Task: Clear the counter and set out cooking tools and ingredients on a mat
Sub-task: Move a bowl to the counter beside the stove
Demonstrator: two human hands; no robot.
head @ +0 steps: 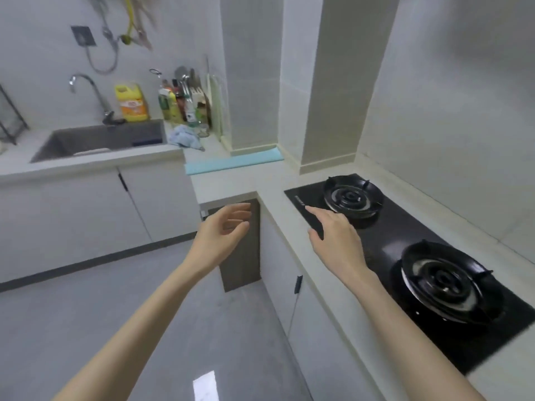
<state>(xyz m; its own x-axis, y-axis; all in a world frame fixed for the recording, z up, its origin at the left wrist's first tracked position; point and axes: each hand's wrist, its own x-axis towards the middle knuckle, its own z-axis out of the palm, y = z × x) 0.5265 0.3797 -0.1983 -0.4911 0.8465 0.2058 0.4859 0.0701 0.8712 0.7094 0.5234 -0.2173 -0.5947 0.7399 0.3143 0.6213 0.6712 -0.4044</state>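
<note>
1. Left hand (223,227): fingers relaxed, empty, held before the cabinet (241,264) under the counter (273,183) corner.
2. Right hand (335,235): fingers extended, empty, over the hob's (385,241) left edge.
3. Hands: apart.
4. Counter: carries the hob; a blue strip (234,163) lies at its far end.
5. Bottles (179,102): grouped in the corner beside the sink (101,140).

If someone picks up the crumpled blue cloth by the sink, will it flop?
Probably yes: the blue cloth lies in soft bunched folds, so it should droop. It looks thin, so likely light. It can hardly roll or break.
</note>
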